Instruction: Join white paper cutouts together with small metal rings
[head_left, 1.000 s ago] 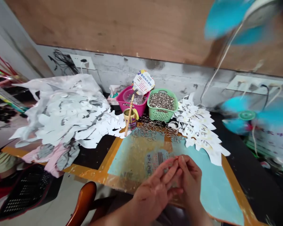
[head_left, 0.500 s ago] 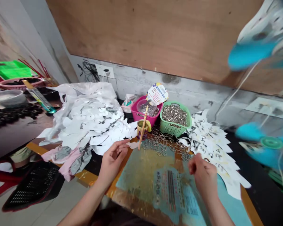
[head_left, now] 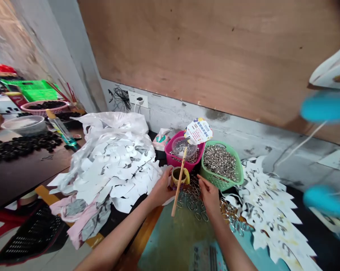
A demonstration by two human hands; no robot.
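As left hand (head_left: 159,191) touches cup (head_left: 178,176), right hand (head_left: 210,196) above rings (head_left: 194,203)

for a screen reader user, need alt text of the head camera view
The left hand rests against a small cup with a wooden stick standing in it, while the right hand is over loose metal rings. Behind them sit a green basket full of rings and a pink basket, with white cut-out paper piled on both sides.

- One head-worn camera looks from above the person's body.
- It faces forward and down, towards a plywood board (head_left: 215,56) and a black tabletop (head_left: 121,218).
- The left hand (head_left: 158,192) and right hand (head_left: 210,197) appear close, low in view.
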